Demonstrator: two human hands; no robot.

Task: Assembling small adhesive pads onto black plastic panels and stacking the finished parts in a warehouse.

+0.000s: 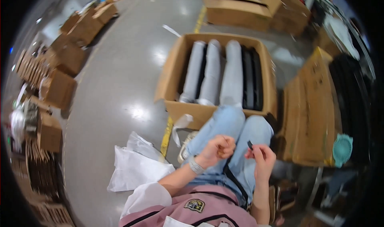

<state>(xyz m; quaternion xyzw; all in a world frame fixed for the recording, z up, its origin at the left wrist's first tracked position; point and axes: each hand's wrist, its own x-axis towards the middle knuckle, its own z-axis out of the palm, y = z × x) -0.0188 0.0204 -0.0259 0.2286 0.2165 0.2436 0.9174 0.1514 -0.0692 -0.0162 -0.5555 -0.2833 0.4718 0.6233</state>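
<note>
Above my lap, my left hand (218,149) is closed with its fingers curled in; anything inside it is hidden. A small black strip (250,145) sticks out from between the thumb and fingers of my right hand (262,159). Across my jeans below the left hand runs a long black strap (234,179); whether it reaches into that hand, I cannot tell. An open cardboard box (192,112) stands in front of my knees. Inside it, several long pieces stand in a row: some in whitish wrapping (232,71), others bare black (248,81).
White plastic bags (136,169) lie on the grey floor at my left, near a yellow floor line (166,137). On the right are a large carton (312,111), stacked black pieces (352,103) and a turquoise fan (343,149). Cartons (60,89) line the far left; another open box (236,17) stands ahead.
</note>
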